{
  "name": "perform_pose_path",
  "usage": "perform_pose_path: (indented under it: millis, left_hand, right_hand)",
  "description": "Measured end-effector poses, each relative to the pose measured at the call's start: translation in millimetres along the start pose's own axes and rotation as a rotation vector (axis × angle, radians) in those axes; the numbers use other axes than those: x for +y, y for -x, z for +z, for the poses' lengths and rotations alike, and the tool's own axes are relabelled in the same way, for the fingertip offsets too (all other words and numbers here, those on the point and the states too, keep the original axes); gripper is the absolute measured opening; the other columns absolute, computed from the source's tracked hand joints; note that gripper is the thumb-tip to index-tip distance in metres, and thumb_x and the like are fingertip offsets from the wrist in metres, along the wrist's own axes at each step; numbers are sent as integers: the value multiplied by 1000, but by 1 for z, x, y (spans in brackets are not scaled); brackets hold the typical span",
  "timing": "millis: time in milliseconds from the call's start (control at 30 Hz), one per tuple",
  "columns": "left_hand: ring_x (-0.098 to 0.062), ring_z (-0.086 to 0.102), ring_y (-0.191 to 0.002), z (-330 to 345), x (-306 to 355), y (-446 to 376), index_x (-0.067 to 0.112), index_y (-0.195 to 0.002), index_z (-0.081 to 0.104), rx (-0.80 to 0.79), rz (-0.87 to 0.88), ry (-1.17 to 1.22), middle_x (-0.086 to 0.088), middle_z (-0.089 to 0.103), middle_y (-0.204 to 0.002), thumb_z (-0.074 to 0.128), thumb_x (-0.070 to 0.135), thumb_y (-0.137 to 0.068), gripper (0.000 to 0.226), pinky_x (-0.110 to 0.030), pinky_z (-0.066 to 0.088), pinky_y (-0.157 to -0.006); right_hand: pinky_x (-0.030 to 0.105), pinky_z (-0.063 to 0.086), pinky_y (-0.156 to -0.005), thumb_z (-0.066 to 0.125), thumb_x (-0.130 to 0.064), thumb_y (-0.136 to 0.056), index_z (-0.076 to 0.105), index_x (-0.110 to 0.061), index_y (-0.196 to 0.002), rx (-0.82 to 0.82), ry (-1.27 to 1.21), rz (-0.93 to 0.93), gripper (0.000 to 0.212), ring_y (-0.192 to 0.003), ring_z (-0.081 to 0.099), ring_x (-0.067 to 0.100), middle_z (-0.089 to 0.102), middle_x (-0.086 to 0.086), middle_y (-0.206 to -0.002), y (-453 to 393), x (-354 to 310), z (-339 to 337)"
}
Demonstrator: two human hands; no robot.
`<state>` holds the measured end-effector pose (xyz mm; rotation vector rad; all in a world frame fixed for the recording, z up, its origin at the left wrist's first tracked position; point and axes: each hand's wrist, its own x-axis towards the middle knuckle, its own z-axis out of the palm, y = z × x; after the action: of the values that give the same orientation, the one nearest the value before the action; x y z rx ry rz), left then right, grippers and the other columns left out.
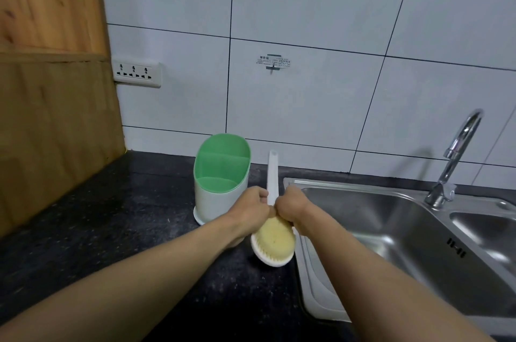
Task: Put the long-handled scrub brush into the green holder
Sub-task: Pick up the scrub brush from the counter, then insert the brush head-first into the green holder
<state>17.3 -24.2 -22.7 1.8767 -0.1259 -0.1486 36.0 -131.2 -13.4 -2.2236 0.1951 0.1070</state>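
The long-handled scrub brush [275, 244] has a white handle and a round head with pale yellow bristles. It lies on the dark counter with its head toward me and its handle pointing at the wall. My left hand [251, 206] and my right hand [293, 206] both grip the handle just above the head, one on each side. The green holder [220, 174], white outside and green inside with a divider, stands upright just left of the brush, beside my left hand.
A steel double sink [391, 244] with a chrome faucet [455, 157] fills the right side, its rim next to the brush. The black speckled counter [111, 230] stretches left to a wooden panel [50, 90]. A wall socket [136, 73] sits above.
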Motion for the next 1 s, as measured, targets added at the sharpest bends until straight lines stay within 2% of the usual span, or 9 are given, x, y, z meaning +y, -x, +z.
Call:
perform_pose_path:
  millis: [133,233,300,400,500,600,700,833,1000]
  left_hand:
    - [-24,59,-113,-9,25,1,3,-126,53,91,128,55,-11,62,-123,63,-1,-81,47,-36,50,-97]
    - [-22,60,-106,-22,41,1,5,-124,55,165,188,66,-8,63,-114,62,6,-83,41,-37,48,-99]
    - [-20,59,-93,-31,49,-1,8,-114,60,223,203,49,-6,63,-100,60,11,-84,31,-34,49,-89]
    - [-15,56,-77,-47,58,-7,13,-83,67,257,235,13,-1,63,-79,58,15,-84,9,-25,46,-66]
    - [-12,54,-67,-62,63,-15,17,-66,63,284,237,-26,5,59,-65,58,14,-83,18,-17,43,-53]
    - [-12,60,-70,-75,67,-24,11,-78,70,307,252,-27,2,65,-74,62,16,-84,11,-20,47,-59]
    - [-11,64,-69,-85,71,-33,14,-78,70,330,297,-18,3,67,-74,65,21,-84,11,-22,51,-60]
    - [-18,67,-78,-94,78,-45,20,-70,68,375,355,-13,3,68,-76,68,20,-83,13,-31,56,-74]
    - [-20,66,-84,-100,79,-61,13,-82,72,425,384,-41,-4,70,-87,68,18,-84,6,-31,54,-79]
  right_hand:
    - [30,41,-64,44,1,-83,48,-5,-95,147,-147,-66,15,-84,50,26,50,13,-87,-1,-24,-14]
    - [18,33,-41,43,4,-82,42,-9,-70,185,-250,-115,18,-59,42,21,44,8,-69,-1,-47,-24]
    - [12,24,-27,40,7,-82,34,-12,-60,206,-332,-134,30,-49,34,17,36,5,-59,-2,-59,-29]
    - [7,23,-26,37,8,-79,34,-12,-60,239,-421,-159,27,-48,34,17,36,5,-60,-4,-78,-32]
    - [14,39,-35,37,9,-79,38,-10,-62,296,-507,-198,25,-51,41,21,41,17,-60,-4,-91,-31]
    - [32,49,-62,37,9,-82,54,1,-77,319,-591,-258,19,-70,50,28,53,41,-83,-4,-103,-28]
    - [45,57,-84,40,1,-91,58,7,-97,337,-637,-287,20,-88,64,35,62,21,-90,-13,-115,-29]
    - [51,54,-93,40,-9,-94,53,2,-113,369,-697,-295,25,-105,63,37,63,24,-115,-21,-132,-31]
    - [53,54,-91,38,-10,-95,47,-10,-104,390,-763,-409,13,-86,62,25,66,16,-100,-22,-145,-34]
